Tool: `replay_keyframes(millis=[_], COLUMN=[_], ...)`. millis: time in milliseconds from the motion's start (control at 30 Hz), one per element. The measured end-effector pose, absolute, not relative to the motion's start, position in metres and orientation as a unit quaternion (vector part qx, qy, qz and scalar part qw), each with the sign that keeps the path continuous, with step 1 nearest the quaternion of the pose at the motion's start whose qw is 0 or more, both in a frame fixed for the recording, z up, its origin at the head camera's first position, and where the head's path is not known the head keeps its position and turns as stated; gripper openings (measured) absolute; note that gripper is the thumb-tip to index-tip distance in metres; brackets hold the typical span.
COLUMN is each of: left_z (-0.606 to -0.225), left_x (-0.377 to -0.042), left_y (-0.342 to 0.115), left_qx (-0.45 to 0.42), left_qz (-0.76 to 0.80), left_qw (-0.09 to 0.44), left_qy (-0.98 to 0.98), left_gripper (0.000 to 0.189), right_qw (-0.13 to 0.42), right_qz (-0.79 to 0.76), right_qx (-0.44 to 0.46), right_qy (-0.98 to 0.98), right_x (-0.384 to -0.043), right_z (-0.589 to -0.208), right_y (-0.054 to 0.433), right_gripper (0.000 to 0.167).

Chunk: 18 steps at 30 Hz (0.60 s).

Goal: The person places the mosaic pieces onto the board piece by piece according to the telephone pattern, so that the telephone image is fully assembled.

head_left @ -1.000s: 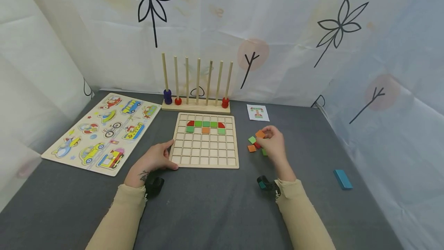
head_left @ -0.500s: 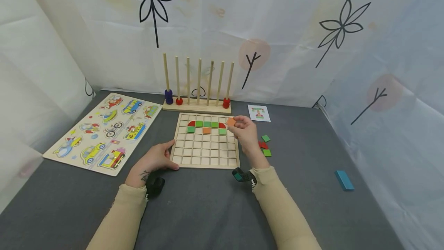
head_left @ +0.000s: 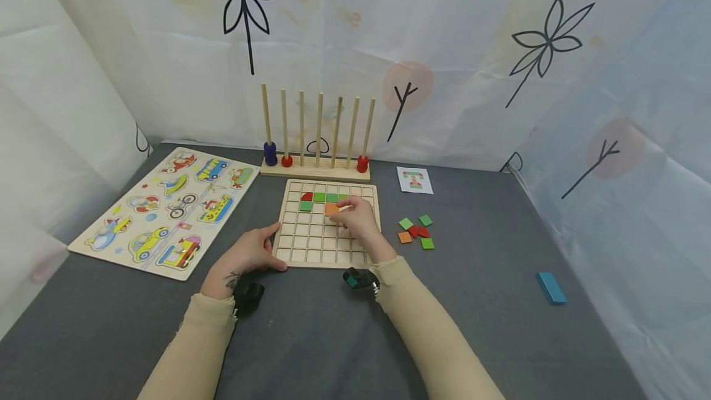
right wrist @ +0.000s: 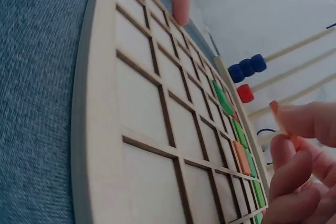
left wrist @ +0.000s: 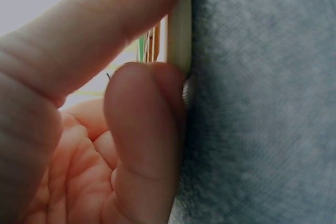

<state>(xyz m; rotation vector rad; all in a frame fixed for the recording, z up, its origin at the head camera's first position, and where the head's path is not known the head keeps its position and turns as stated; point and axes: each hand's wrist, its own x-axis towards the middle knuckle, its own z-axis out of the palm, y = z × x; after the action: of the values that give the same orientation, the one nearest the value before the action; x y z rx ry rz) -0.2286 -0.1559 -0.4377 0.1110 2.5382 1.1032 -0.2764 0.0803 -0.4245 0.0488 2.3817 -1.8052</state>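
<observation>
My right hand (head_left: 358,221) pinches an orange square tile (right wrist: 274,108) between thumb and fingers, just above the wooden grid board (head_left: 311,245). In the head view the tile overlaps an orange tile (right wrist: 242,157) lying in the grid. Green tiles (head_left: 319,197) and a red quarter-round tile (head_left: 307,197) sit in the upper cells; my right hand hides those at the right end. My left hand (head_left: 250,250) holds the board's near left corner, thumb at the front edge and a finger along the left side.
Several loose green, red and orange tiles (head_left: 423,232) lie right of the board. Behind stand a pattern card (head_left: 414,181) and a peg rack (head_left: 316,169) with blue and red beads. A vehicle puzzle board (head_left: 166,215) lies left, a blue block (head_left: 551,289) far right.
My right hand has picked up an orange tile from the loose pile and carried it left over the grid. My left hand has stayed at the board's corner.
</observation>
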Motion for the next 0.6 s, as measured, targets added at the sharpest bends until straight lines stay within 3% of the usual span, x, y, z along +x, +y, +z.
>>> replay_keyframes(millis=[600], left_z=[-0.4383], left_x=[-0.2295], left_y=[-0.1558], left_qx=[0.042], left_qz=[0.393], left_qw=[0.185], left_qy=[0.900], left_gripper=[0.102], right_qw=[0.084], right_qz=[-0.506], right_qx=[0.049], right_qy=[0.857], right_x=[-0.2813], right_z=[-0.4322], right_y=[0.0723], right_gripper=[0.028])
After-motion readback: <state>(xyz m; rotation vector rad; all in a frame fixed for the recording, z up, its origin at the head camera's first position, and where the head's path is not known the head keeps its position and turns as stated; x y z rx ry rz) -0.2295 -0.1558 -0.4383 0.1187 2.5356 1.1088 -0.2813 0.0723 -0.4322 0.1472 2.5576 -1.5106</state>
